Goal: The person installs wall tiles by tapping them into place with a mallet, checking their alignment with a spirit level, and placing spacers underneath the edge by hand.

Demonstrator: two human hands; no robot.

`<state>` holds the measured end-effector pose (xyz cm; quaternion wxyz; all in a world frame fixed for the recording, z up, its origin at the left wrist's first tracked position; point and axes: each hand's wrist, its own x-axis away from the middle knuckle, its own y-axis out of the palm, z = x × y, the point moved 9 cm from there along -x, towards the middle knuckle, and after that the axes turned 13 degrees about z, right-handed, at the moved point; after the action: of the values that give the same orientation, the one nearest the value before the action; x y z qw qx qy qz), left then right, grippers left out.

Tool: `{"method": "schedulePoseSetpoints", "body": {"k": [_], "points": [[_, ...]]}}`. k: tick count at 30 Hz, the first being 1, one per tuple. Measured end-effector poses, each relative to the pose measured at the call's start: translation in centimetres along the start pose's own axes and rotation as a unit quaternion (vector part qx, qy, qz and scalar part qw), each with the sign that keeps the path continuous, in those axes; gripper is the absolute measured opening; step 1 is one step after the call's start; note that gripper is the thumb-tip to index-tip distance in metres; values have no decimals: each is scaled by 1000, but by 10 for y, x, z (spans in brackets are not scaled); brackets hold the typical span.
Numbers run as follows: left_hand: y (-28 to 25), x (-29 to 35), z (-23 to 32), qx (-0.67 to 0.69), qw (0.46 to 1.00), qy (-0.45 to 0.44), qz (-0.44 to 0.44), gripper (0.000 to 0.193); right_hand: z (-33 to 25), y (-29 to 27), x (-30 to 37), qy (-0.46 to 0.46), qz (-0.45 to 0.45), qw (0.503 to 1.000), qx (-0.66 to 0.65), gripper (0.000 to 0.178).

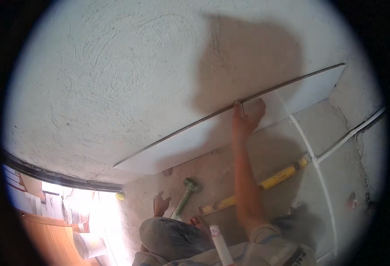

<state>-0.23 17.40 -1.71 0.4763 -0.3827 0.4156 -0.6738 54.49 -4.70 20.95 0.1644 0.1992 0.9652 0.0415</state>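
My right hand (247, 119) reaches up to a long, pale, narrow tile strip (181, 146) along the foot of the wall. Its thumb is at the strip's upper edge beside a thin dark joint, and its fingers are spread apart over the glossy face. My left hand (161, 206) shows beyond my bent knee, partly hidden, with fingers apart and nothing visible in it. Close to it, a green mallet (187, 195) lies on the floor. A yellow spirit level (272, 179) lies under my right forearm, which hides part of it.
The rough plastered wall (115, 80) carries a large shadow. White tubes or strips (308, 146) cross the floor (336, 177) at right. At lower left is a bright opening with a dark sill (62, 175) and an orange item (48, 232). A white stick (221, 246) juts up near the bottom.
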Motion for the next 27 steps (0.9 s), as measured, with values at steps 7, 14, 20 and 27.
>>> {"method": "schedulePoseSetpoints", "body": {"k": [7,14,20,27], "points": [[-3,5,1,24,999,-21,30,63,11,-12,-17,-39,4,998,46,62],[-14,6,4,1,999,11,47,62,12,-14,-19,31,31,999,11,60],[-1,8,121,1,966,231,-118,42,47,-16,-13,-54,-19,998,30,61],[67,15,305,-119,829,458,-298,25,259,-67,67,499,-97,858,-69,27]]}}
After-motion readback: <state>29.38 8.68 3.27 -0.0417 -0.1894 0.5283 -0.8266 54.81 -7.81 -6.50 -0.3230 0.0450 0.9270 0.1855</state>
